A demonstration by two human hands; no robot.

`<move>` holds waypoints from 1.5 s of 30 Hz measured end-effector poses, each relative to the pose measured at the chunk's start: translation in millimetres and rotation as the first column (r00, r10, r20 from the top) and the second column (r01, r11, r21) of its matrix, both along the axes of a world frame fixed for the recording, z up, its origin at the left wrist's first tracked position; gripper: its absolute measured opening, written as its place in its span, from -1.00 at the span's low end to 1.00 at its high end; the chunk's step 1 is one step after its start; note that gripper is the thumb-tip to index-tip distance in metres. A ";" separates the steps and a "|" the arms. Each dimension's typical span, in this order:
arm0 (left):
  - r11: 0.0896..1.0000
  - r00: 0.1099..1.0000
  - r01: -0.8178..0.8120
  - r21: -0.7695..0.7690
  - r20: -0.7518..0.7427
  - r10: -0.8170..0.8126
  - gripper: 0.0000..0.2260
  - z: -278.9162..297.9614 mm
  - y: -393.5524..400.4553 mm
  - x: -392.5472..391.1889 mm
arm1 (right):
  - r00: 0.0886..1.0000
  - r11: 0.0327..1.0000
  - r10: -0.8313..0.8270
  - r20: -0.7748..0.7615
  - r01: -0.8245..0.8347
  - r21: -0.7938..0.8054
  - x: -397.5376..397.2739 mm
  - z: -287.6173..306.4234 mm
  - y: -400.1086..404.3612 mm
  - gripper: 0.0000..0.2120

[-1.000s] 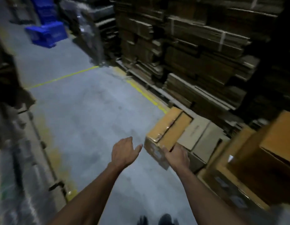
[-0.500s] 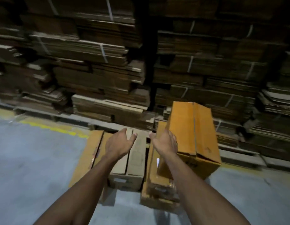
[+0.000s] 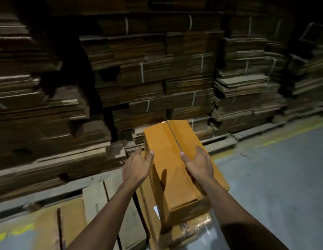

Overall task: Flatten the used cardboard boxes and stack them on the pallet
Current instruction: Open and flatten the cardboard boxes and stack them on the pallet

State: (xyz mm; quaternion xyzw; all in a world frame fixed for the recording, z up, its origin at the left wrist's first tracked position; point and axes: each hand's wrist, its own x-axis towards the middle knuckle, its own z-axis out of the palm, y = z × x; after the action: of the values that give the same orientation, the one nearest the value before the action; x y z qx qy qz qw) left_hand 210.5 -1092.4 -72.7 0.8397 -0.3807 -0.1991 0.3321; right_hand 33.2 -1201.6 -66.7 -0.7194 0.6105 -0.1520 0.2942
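Note:
An upright orange-brown cardboard box [image 3: 172, 165] with closed top flaps sits on other boxes in front of me. My left hand [image 3: 136, 167] grips its left side, thumb hooked over the top edge. My right hand [image 3: 199, 164] holds the top right edge, thumb lying on the top face and fingers over the far side. A second orange box [image 3: 196, 224] with shiny tape lies underneath it. Bundled stacks of flattened cardboard [image 3: 157, 73] rise on low pallets [image 3: 220, 141] right behind.
A grey-brown box [image 3: 101, 202] and another orange one [image 3: 70, 222] lie on the floor at lower left. Grey concrete floor [image 3: 274, 177] opens to the right, crossed by a yellow line [image 3: 292, 131] along the pallets.
I have turned from the aisle toward the stacks. Both hands reached forward from above the floor boxes and took hold of the orange box's two sides.

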 end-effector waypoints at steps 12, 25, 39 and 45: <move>0.999 0.985 -0.037 0.022 -0.170 0.040 -0.27 -56.7 -66.0 -8.7 | 0.999 0.999 0.039 0.008 -0.039 0.012 -27.9 -32.9 -96.6 -0.25; 0.951 0.727 -0.278 0.139 -0.617 0.302 -0.39 -106.1 -90.3 -52.1 | 0.989 0.886 0.121 0.081 -0.144 0.440 -41.6 -116.7 -190.7 0.02; 0.935 0.729 -0.341 0.092 -0.603 0.326 -0.41 -109.5 -72.6 -74.0 | 0.984 0.906 0.163 0.074 -0.179 0.384 -56.6 -97.3 -181.6 -0.03; 0.875 0.687 -0.484 0.016 -0.613 0.391 -0.58 -88.6 -3.5 -124.6 | 0.953 0.894 0.286 0.096 -0.302 0.332 -78.8 -53.8 -130.7 -0.04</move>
State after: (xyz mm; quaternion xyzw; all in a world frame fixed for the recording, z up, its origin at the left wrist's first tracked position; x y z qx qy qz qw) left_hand 86.0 -1095.9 -161.3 0.7724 -0.0580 -0.3398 0.5335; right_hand -45.7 -1332.3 -120.5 -0.7375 0.5052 -0.0131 0.4480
